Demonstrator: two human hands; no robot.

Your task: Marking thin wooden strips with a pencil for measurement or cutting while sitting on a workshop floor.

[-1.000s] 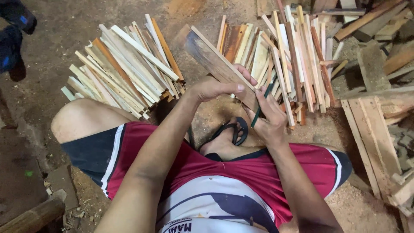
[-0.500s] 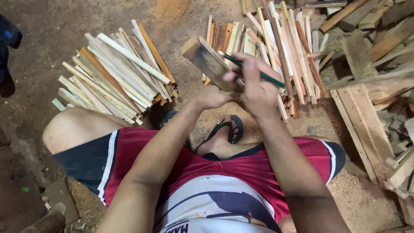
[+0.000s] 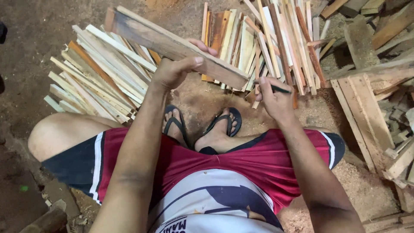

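A seated worker's left hand (image 3: 174, 71) wraps thumb and fingers around the middle of a wooden slat (image 3: 177, 46), held aloft slantwise above the sandalled feet (image 3: 202, 127). The right hand (image 3: 276, 100) pinches a dark pencil (image 3: 276, 89) near the slat's right end. The board looks stiff, light and rough-sawn, best gripped mid-length. No containers show; loose slat piles (image 3: 99, 82) lie on the dirt floor (image 3: 39, 43).

both grips (image 3: 174, 71) (image 3: 274, 99) closed, raised

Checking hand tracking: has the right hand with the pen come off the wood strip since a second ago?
Yes. The right hand with the pen has dropped off the wood strip, toward the sandalled feet.
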